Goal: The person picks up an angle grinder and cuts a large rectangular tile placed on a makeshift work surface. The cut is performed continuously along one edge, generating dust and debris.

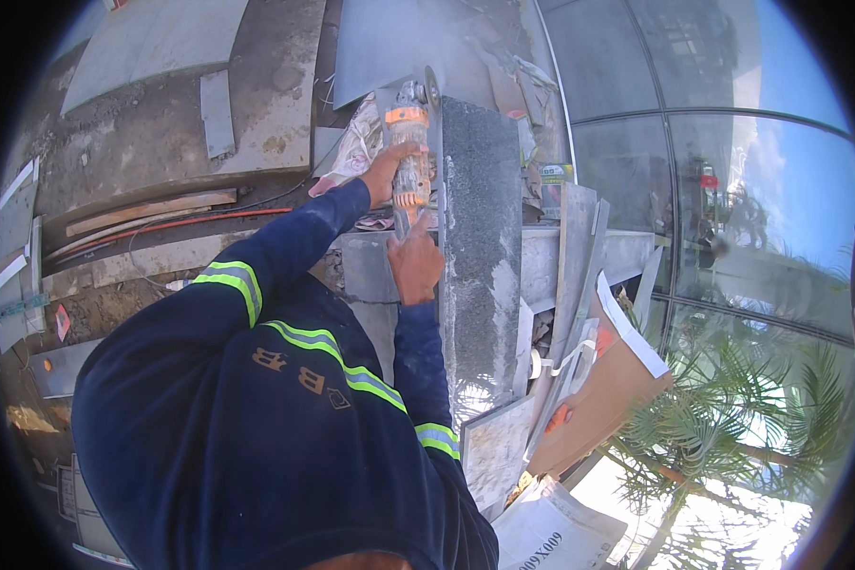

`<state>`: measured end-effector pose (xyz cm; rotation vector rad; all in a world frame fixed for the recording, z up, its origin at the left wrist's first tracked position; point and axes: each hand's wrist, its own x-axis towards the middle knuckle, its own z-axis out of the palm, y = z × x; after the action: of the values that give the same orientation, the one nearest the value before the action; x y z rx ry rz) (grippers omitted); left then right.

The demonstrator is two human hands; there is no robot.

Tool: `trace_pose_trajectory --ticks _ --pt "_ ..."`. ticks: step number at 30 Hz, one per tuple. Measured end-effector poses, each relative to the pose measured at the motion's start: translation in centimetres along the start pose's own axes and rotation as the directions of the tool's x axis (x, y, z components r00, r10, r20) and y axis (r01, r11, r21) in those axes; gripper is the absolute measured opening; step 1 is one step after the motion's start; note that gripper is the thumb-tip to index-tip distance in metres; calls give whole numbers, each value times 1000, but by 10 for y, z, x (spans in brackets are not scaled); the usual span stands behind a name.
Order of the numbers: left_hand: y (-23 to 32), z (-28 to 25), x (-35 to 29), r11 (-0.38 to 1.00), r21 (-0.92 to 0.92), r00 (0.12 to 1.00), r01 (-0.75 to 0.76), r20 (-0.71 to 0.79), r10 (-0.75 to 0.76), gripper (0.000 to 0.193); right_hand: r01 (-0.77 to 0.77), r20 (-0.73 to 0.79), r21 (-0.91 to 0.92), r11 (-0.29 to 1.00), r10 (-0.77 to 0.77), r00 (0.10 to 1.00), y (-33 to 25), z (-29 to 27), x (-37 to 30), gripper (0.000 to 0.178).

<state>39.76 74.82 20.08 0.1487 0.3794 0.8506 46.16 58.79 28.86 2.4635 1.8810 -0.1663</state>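
An orange and grey angle grinder (409, 161), coated in pale dust, is held in both of my hands. My left hand (385, 177) is wrapped round the body behind the orange collar. Farther back, my right hand (415, 266) closes on the rear end. At the front, the disc (432, 87) stands on edge beside the far left corner of a long dark grey speckled stone slab (482, 237). Whether the disc touches the stone I cannot tell. Pale dust hangs beyond the slab's far end.
A glass wall (760, 209) runs along the right. Near it are leaning stone strips (572, 256), a brown board (603, 380), a green-labelled can (553, 180) and palm fronds (712, 427). An orange cable (190, 218) and timber strips (152, 211) lie left.
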Motion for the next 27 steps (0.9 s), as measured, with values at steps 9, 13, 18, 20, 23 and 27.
trace_pose_trajectory --ticks 9,13,18,20,23,27 --pt "9 -6 24 999 38 1000 -7 13 7 35 26 -64 51 998 -23 998 -2 4 21 79" --pt "12 -9 33 1000 26 999 10 45 -11 35 6 -35 53 999 -5 999 -3 3 29 78" --pt "13 -10 38 1000 27 1000 0 23 -1 34 6 -44 -4 1000 -6 999 -5 1 32 79" --pt "13 -9 37 1000 21 1000 2 18 -2 33 5 -42 -2 1000 -5 999 -5 1 31 79" --pt "11 -6 30 1000 17 1000 4 4 -4 33 12 -39 5 1000 -12 999 -3 2 26 79" --pt "7 -3 20 999 37 1000 -4 -20 5 32 11 -42 53 999 -9 999 -1 4 16 81"
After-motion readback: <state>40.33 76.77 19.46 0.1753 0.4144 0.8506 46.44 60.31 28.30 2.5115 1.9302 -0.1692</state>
